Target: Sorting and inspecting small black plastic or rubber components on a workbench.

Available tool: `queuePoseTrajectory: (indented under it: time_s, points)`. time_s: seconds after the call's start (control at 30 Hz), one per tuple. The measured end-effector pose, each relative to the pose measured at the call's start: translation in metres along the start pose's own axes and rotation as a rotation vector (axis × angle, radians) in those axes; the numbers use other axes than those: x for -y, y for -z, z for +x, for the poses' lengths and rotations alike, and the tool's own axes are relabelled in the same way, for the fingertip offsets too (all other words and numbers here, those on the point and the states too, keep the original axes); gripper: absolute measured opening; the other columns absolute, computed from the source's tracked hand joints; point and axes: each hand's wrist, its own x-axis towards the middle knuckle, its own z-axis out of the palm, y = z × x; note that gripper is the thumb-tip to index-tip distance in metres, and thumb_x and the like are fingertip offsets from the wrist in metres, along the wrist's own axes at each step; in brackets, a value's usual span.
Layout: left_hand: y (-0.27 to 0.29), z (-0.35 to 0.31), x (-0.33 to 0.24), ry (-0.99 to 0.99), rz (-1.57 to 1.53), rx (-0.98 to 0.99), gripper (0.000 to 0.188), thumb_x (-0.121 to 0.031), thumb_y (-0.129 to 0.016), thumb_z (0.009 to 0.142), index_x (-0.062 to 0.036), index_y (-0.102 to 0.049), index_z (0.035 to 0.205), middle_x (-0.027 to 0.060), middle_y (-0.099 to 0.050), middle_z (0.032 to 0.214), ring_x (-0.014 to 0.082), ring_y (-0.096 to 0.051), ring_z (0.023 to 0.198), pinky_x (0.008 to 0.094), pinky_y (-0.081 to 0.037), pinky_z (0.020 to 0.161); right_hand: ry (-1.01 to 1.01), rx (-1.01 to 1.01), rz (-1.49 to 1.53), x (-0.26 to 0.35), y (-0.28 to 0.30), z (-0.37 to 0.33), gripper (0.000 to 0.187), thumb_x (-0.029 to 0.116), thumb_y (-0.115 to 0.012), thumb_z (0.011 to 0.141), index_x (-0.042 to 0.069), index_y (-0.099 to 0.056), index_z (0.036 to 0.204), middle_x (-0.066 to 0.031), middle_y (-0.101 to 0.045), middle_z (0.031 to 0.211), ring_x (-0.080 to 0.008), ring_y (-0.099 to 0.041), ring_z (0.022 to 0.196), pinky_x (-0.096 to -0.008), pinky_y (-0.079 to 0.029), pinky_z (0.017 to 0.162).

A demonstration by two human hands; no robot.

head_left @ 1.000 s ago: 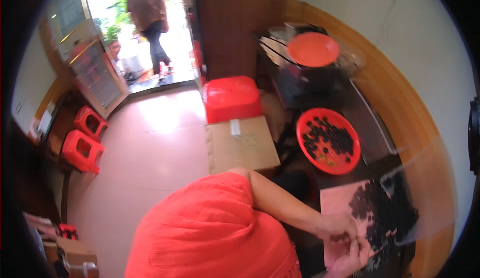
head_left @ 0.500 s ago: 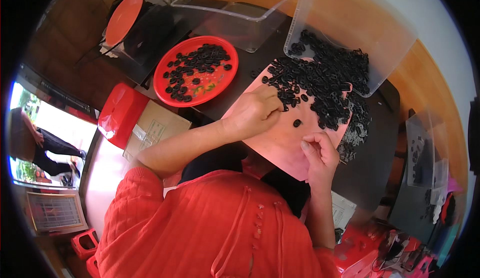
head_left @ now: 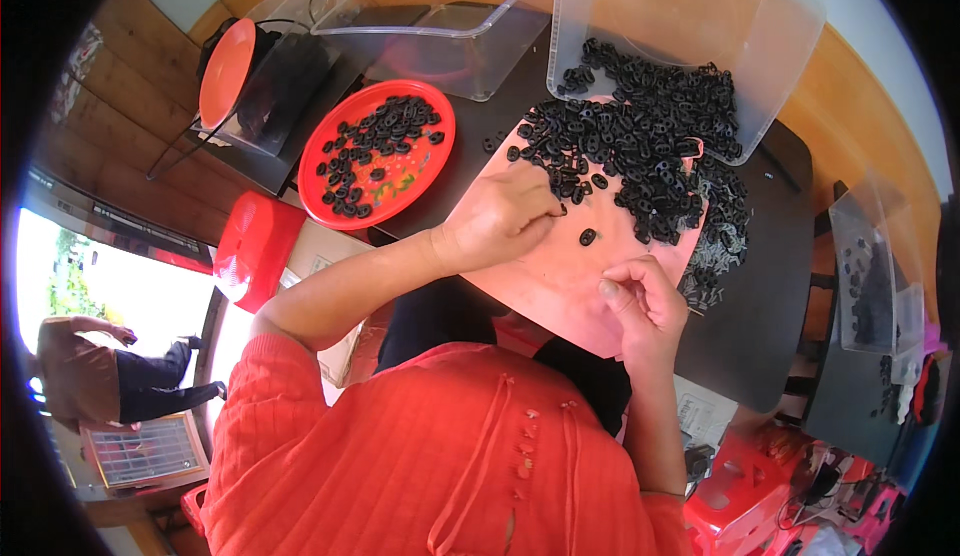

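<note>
A pink board (head_left: pixel 535 291) lies slanted before me, its upper part under a heap of small black oval pieces with holes (head_left: pixel 650 146). Over the board's left part, my left hand (head_left: pixel 505 218) is closed with bent fingers. Something small and dark shows at its fingertips, too small to make out. My right hand (head_left: pixel 648 306) is at the board's right edge, thumb and forefinger pinched together; what they hold, if anything, cannot be seen. Between both hands lies a single black oval piece (head_left: pixel 587 238). Small grey metal pins (head_left: pixel 722 241) are piled beside the board's right edge.
Left of the board, a round red tray (head_left: pixel 425 164) carries more black pieces. A clear plastic bin (head_left: pixel 690 16) lies tipped behind the heap, another clear bin (head_left: pixel 440 56) to its left. A red stool (head_left: pixel 255 246) stands at left; a person (head_left: pixel 110 376) is beyond the doorway.
The view has shifted slightly. Both hands keep nearly the same place and closed shape. The person at the doorway shows more fully now.
</note>
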Motion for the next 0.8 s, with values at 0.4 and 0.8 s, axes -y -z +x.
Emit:
queuePoseTrajectory:
  time_s: [0.4, 0.8]
  points:
    - [0.001, 0.013, 0.002, -0.099, 0.189, 0.144, 0.016, -0.005, -0.071, 0.073, -0.0065, -0.067, 0.088, 0.0083, -0.053, 0.083, 0.0292, -0.056, 0.081, 0.0406, -0.049, 0.07, 0.003, -0.021, -0.003, 0.001, 0.0, -0.002, 0.006, -0.004, -0.065, 0.089, -0.002, -0.06, 0.091, -0.0021, -0.059, 0.087, -0.0062, -0.054, 0.073, -0.021, -0.045, 0.066]
    - [-0.008, 0.017, -0.004, -0.016, 0.074, 0.222, 0.014, -0.006, -0.07, 0.075, -0.0042, -0.066, 0.088, 0.0101, -0.058, 0.087, 0.0304, -0.06, 0.084, 0.0418, -0.05, 0.073, -0.004, -0.017, 0.055, -0.001, 0.002, -0.001, 0.006, -0.004, -0.064, 0.09, -0.003, -0.06, 0.093, -0.0022, -0.058, 0.089, -0.0058, -0.053, 0.073, -0.021, -0.045, 0.066]
